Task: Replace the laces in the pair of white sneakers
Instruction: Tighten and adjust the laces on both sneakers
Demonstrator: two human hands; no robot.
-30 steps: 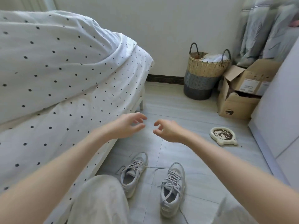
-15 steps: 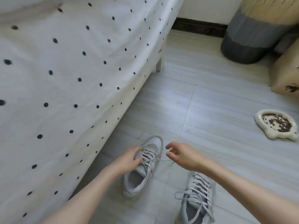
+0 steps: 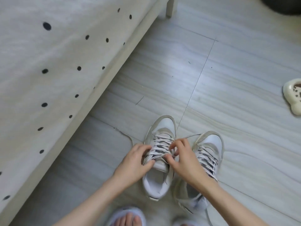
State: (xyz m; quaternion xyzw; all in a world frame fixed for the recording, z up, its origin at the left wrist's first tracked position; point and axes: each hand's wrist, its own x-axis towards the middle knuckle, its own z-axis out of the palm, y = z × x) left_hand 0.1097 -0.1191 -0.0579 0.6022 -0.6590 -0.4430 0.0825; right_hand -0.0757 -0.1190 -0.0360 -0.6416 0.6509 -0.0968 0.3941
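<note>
The polka-dot bedsheet [image 3: 48, 66] hangs at far left, beside the grey plank floor [image 3: 228, 79] where both sneakers stand, toes pointing away. The left hand [image 3: 135, 162] grips the left sneaker [image 3: 160, 154] at the side of its lacing, thumb near the tongue, probably to steady it. The right hand [image 3: 184, 159] pinches the old lace [image 3: 160, 146] near the top eyelets, seemingly to start pulling it out. Just beside that hand, the right sneaker [image 3: 206, 154] waits, fully laced. A pet food dish [image 3: 293, 98] sits far right.
</note>
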